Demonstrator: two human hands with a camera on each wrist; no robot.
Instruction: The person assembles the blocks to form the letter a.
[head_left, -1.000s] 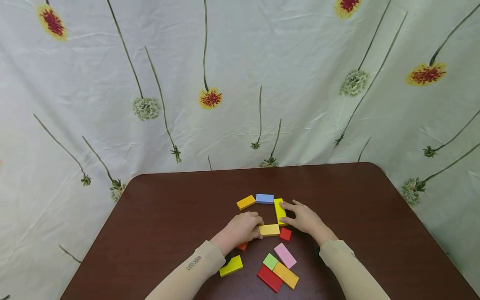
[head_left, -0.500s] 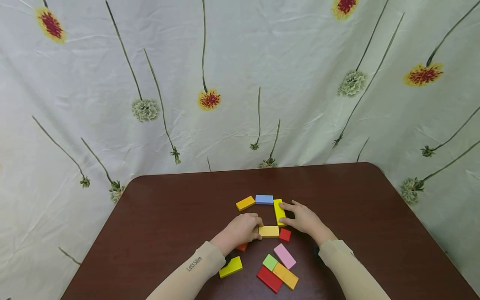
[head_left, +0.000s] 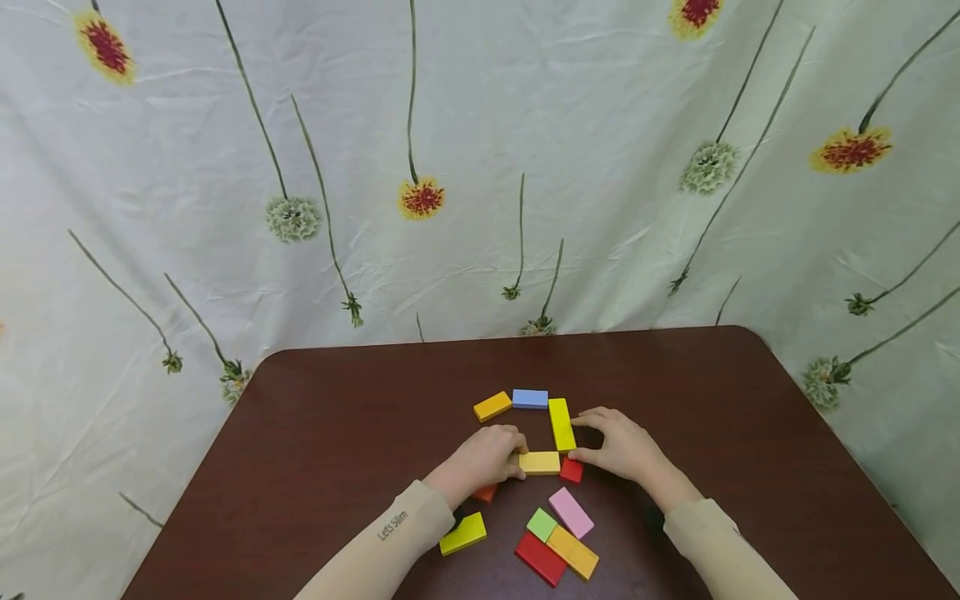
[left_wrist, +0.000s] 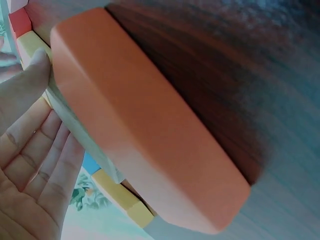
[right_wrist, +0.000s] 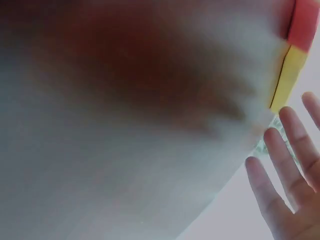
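My left hand (head_left: 486, 457) pinches the left end of a pale yellow block (head_left: 539, 463), fingers curled. In the left wrist view, the thumb of that left hand (left_wrist: 32, 135) lies against the pale yellow block (left_wrist: 31, 41); a pale strip beside its fingers is partly hidden by a large orange-red block (left_wrist: 145, 120). To the right, my right hand (head_left: 622, 446) has spread fingers beside an upright-lying bright yellow block (head_left: 562, 425), with the thumb near a small red block (head_left: 572, 470). The right wrist view shows the right hand (right_wrist: 292, 185) with extended fingers.
A blue block (head_left: 530, 399) and an orange-yellow block (head_left: 492, 406) lie behind. Nearer are pink (head_left: 572, 512), green (head_left: 542, 524), orange (head_left: 572, 551), red (head_left: 540, 558) and yellow-green (head_left: 463, 533) blocks on the brown table (head_left: 360, 417). A flowered cloth (head_left: 480, 125) hangs behind.
My right hand has drawn back to the right, off the bright yellow block's top. The left hand keeps its place at the pale yellow block.
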